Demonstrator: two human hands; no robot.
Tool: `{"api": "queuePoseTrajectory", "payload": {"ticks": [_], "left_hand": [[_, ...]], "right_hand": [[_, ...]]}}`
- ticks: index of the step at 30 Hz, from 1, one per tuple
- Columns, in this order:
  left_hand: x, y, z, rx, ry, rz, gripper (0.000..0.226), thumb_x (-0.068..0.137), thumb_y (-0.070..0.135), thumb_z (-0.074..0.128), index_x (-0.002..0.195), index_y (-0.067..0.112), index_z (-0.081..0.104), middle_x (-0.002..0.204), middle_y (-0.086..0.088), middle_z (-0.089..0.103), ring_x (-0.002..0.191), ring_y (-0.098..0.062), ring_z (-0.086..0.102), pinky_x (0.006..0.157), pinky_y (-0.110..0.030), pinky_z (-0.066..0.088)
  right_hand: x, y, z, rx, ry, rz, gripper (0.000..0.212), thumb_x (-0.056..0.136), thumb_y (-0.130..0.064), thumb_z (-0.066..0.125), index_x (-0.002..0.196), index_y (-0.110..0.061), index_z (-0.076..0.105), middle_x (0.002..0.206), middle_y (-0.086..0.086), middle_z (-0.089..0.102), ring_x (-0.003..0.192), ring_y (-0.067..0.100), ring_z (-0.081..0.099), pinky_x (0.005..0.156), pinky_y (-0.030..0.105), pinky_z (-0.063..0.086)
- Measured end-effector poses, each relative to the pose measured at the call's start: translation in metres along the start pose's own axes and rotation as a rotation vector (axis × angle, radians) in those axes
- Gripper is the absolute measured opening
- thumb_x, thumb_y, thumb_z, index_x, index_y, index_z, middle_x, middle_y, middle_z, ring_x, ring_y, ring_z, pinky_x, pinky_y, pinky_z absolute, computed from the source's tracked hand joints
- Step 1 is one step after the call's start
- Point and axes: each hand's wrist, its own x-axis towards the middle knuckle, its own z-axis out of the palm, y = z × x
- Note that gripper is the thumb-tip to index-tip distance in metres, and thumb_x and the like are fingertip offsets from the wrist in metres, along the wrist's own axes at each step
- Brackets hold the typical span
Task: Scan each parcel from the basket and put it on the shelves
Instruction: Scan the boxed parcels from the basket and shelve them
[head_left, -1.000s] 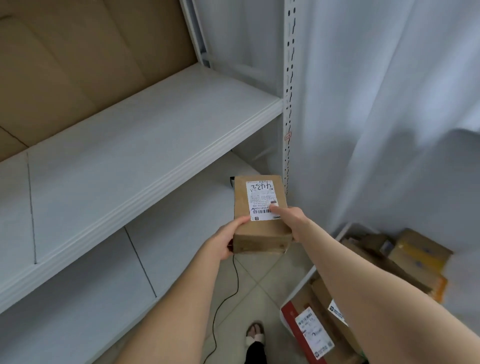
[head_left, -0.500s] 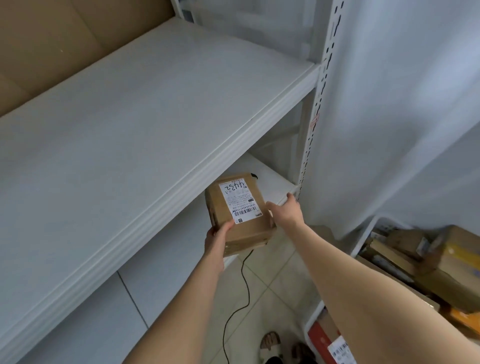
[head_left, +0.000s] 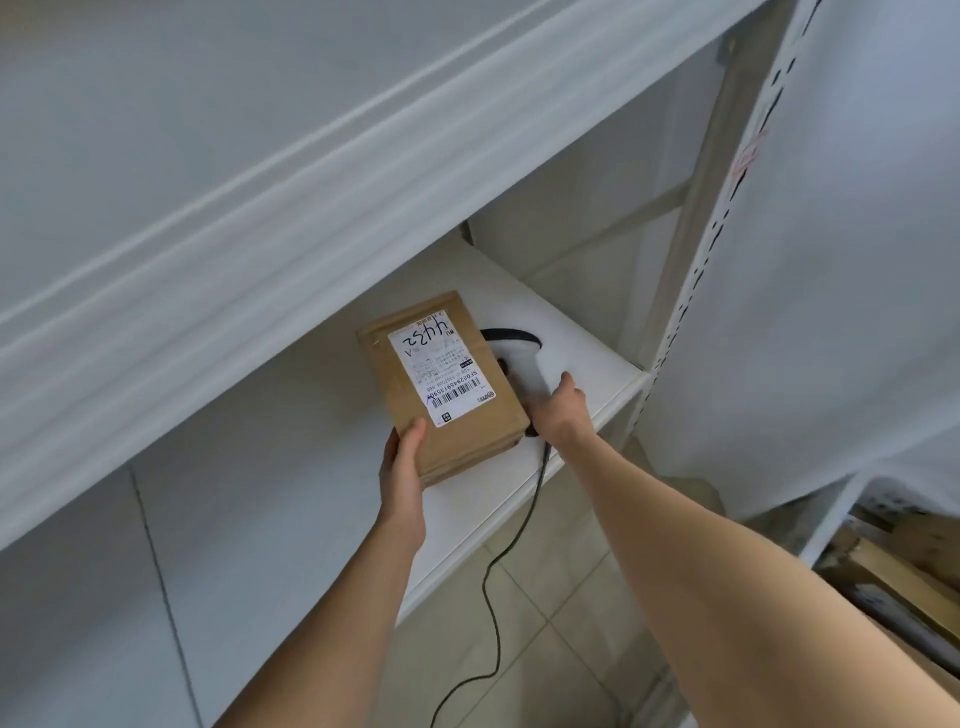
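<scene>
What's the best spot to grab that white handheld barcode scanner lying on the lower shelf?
Grip its straight handle, coming from the front right. The white handheld barcode scanner lies flat on the white lower shelf, handle toward the edge, head inward; the brown cardboard parcel in the left hand blocks its left side.

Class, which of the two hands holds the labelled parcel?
The left hand, gripping the near corner of the parcel; the right hand is on the scanner beside it instead.
</scene>
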Motion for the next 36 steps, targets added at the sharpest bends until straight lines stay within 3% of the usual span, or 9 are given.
{"api": "queuePoseTrajectory", "payload": {"ticks": [5, 8, 10, 12, 13, 19, 25, 31, 36], "left_hand": [[0.024, -0.009, -0.003, -0.022, -0.007, 0.019, 0.036, 0.086, 0.054, 0.058, 0.119, 0.041, 0.059, 0.12, 0.008, 0.065, 0.113, -0.012, 0.058, 0.097, -0.032, 0.045], [0.029, -0.012, -0.009, 0.005, -0.008, 0.011, 0.037, 0.085, 0.055, 0.058, 0.119, 0.041, 0.059, 0.119, 0.008, 0.066, 0.113, -0.013, 0.058, 0.101, -0.034, 0.043], [0.027, -0.011, -0.013, 0.016, -0.006, 0.001, 0.038, 0.084, 0.055, 0.059, 0.119, 0.041, 0.06, 0.117, 0.007, 0.067, 0.112, -0.014, 0.059, 0.099, -0.033, 0.044], [0.02, -0.007, -0.015, 0.03, 0.005, -0.012, 0.037, 0.084, 0.055, 0.059, 0.118, 0.04, 0.06, 0.116, 0.007, 0.067, 0.111, -0.014, 0.06, 0.095, -0.032, 0.046], [0.015, -0.004, -0.016, 0.04, 0.005, -0.017, 0.036, 0.085, 0.055, 0.059, 0.118, 0.04, 0.06, 0.116, 0.007, 0.067, 0.11, -0.014, 0.06, 0.093, -0.032, 0.046], [-0.037, 0.021, -0.015, 0.1, 0.002, -0.087, 0.033, 0.083, 0.054, 0.061, 0.113, 0.039, 0.061, 0.112, 0.007, 0.067, 0.106, -0.013, 0.06, 0.08, -0.028, 0.047], [-0.1, 0.05, -0.002, 0.185, -0.016, -0.148, 0.04, 0.081, 0.056, 0.062, 0.116, 0.036, 0.059, 0.112, 0.005, 0.066, 0.103, -0.015, 0.059, 0.086, -0.032, 0.047], [-0.166, 0.079, 0.019, 0.27, -0.073, -0.16, 0.042, 0.082, 0.052, 0.064, 0.117, 0.032, 0.054, 0.1, 0.008, 0.064, 0.088, -0.01, 0.058, 0.061, -0.023, 0.041], [-0.218, 0.092, 0.03, 0.304, -0.142, -0.13, 0.044, 0.083, 0.048, 0.064, 0.121, 0.029, 0.051, 0.099, 0.009, 0.063, 0.088, -0.009, 0.058, 0.06, -0.023, 0.042]], "right_hand": [[0.031, 0.007, 0.022, -0.16, 0.066, -0.059, 0.067, 0.093, -0.036, 0.059, 0.146, -0.012, 0.028, 0.138, 0.017, 0.043, 0.126, 0.039, 0.039, 0.101, 0.049, 0.044], [0.037, 0.011, 0.028, -0.141, 0.072, 0.007, 0.043, 0.091, -0.026, 0.054, 0.128, -0.006, 0.044, 0.126, 0.018, 0.05, 0.116, 0.038, 0.049, 0.092, 0.042, 0.049], [0.032, 0.008, 0.028, -0.021, -0.005, 0.043, 0.029, 0.088, -0.026, 0.058, 0.105, -0.002, 0.057, 0.1, 0.014, 0.062, 0.083, 0.03, 0.065, 0.064, 0.024, 0.055], [0.02, 0.005, 0.026, 0.088, -0.037, 0.077, 0.024, 0.083, -0.027, 0.065, 0.082, -0.003, 0.059, 0.066, 0.01, 0.062, 0.048, 0.019, 0.061, 0.033, 0.014, 0.039], [0.012, 0.003, 0.024, 0.133, -0.032, 0.104, 0.021, 0.081, -0.023, 0.064, 0.076, -0.003, 0.058, 0.058, 0.008, 0.06, 0.039, 0.018, 0.057, 0.029, 0.013, 0.034], [-0.056, 0.0, -0.015, 0.343, 0.071, 0.217, 0.009, 0.079, -0.012, 0.055, 0.085, -0.005, 0.057, 0.059, 0.006, 0.06, 0.037, 0.014, 0.051, 0.03, 0.011, 0.032], [-0.133, -0.007, -0.061, 0.537, 0.149, 0.271, 0.04, 0.082, -0.049, 0.058, 0.079, -0.009, 0.062, 0.062, 0.004, 0.065, 0.052, 0.02, 0.058, 0.047, 0.023, 0.043], [-0.207, -0.013, -0.117, 0.517, 0.178, 0.264, 0.026, 0.08, -0.022, 0.067, 0.06, -0.008, 0.058, 0.053, 0.0, 0.056, 0.051, 0.016, 0.053, 0.05, 0.026, 0.042], [-0.265, -0.018, -0.16, 0.531, 0.205, 0.239, 0.021, 0.07, -0.006, 0.057, 0.053, -0.008, 0.046, 0.041, 0.004, 0.048, 0.044, 0.021, 0.046, 0.047, 0.025, 0.041]]}}
